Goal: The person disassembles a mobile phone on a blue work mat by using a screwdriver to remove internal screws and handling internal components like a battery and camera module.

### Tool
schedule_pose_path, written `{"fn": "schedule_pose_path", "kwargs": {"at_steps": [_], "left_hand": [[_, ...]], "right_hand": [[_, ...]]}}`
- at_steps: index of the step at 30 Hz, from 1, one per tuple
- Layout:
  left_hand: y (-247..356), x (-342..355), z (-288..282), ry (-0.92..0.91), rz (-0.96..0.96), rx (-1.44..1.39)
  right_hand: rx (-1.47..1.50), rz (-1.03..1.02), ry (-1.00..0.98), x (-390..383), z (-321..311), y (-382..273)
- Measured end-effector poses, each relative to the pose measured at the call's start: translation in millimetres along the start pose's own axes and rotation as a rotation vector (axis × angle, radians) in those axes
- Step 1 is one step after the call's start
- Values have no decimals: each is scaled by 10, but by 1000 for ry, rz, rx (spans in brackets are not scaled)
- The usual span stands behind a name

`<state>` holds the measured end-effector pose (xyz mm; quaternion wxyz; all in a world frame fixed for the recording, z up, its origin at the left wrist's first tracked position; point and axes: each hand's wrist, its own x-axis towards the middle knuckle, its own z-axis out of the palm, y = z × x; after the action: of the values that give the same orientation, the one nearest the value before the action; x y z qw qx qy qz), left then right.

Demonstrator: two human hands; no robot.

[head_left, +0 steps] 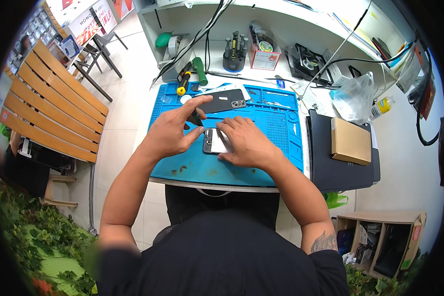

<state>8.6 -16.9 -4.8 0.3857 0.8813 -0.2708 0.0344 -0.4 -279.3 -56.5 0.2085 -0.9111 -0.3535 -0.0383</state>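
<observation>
A small phone (215, 143) with a dark end and a silvery-white face lies on the blue repair mat (192, 166). My right hand (249, 141) rests over its right side, fingers and thumb closed on its edges. At its upper left corner, my left hand (168, 129) has its thumb near the phone and its index finger curled above. Between those fingers is a slim dark tool (196, 119), partly hidden; its exact kind cannot be made out. Just beyond my hands, a larger dark phone (224, 100) with a camera block lies on the mat.
Behind the mat stand a yellow-black screwdriver (183, 84), a green-handled tool (200, 70), a round screwdriver stand (234, 55) and a red-white box (264, 53). A tan box (351, 141) lies on a black laptop (320, 167) at right. Cables (202, 30) hang over the bench. Left is a slatted wooden bench (59, 98).
</observation>
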Motion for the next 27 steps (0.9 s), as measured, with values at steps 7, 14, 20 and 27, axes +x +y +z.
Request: {"fn": "schedule_pose_path", "kwargs": {"at_steps": [7, 14, 20, 27], "left_hand": [[-29, -66, -6, -37, 29, -43], [-29, -62, 7, -22, 66, -7], [-7, -47, -18, -57, 59, 27], [14, -91, -47, -52, 0, 4]], "right_hand": [[195, 2, -86, 91, 11, 140], [212, 8, -117, 125, -48, 165], [262, -17, -122, 125, -22, 178], [235, -23, -132, 113, -30, 172]]}}
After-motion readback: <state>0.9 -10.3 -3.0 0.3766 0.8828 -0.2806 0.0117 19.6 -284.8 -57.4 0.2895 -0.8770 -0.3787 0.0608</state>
